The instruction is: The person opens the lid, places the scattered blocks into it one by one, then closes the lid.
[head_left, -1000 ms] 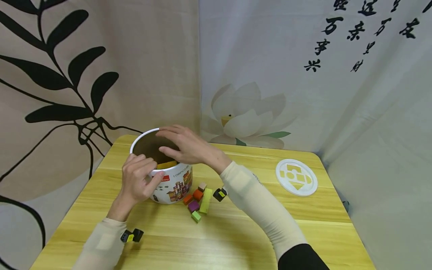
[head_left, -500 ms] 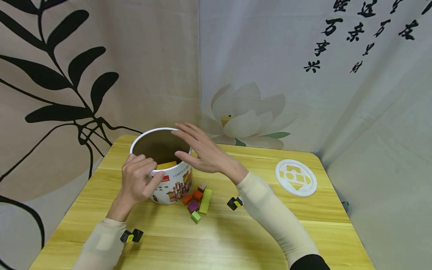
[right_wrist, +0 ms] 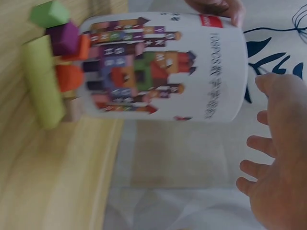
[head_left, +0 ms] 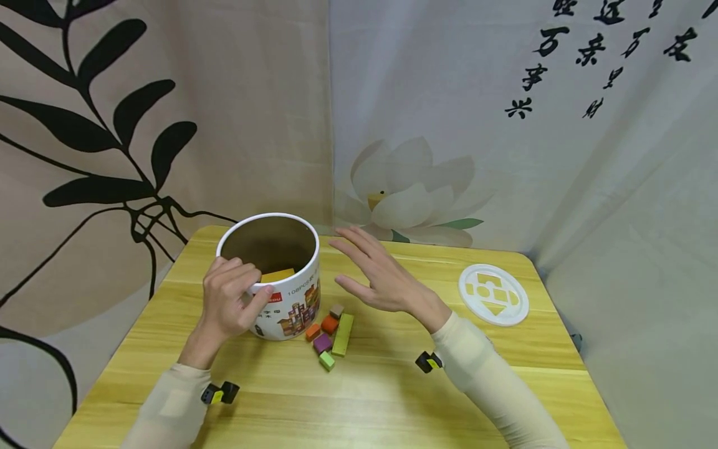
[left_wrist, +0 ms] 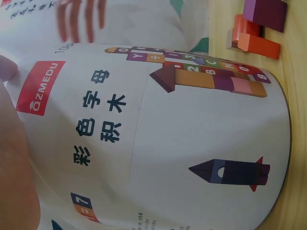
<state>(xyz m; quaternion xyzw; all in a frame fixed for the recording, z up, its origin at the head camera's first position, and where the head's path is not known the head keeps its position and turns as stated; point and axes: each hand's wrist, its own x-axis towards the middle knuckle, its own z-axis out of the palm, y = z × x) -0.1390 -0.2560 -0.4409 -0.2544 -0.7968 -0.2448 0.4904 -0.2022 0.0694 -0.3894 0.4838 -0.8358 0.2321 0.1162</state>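
A white printed bucket (head_left: 288, 299) stands upright on the table, with a yellow block (head_left: 277, 275) visible inside it. My left hand (head_left: 229, 296) grips the near-left rim, thumb outside and fingers over the edge. To the right of the bucket my right hand (head_left: 387, 277) hovers with fingers spread, holding nothing; the right wrist view shows that hand (right_wrist: 280, 153) apart from the bucket. By the bucket's base lie several small blocks: a long yellow-green block (head_left: 343, 335), a purple block (head_left: 322, 343), a green block (head_left: 326, 360), orange ones (head_left: 330, 323) and a tan block (head_left: 336, 310).
A white round lid (head_left: 493, 294) with shaped cut-outs lies at the right of the wooden table (head_left: 392, 399). Fabric curtains (head_left: 426, 112) hang behind the table's back edge and along its right side.
My right hand has moved out from over the bucket's mouth, rightward and slightly toward me. The left hand stays on the rim, and the blocks lie where they were.
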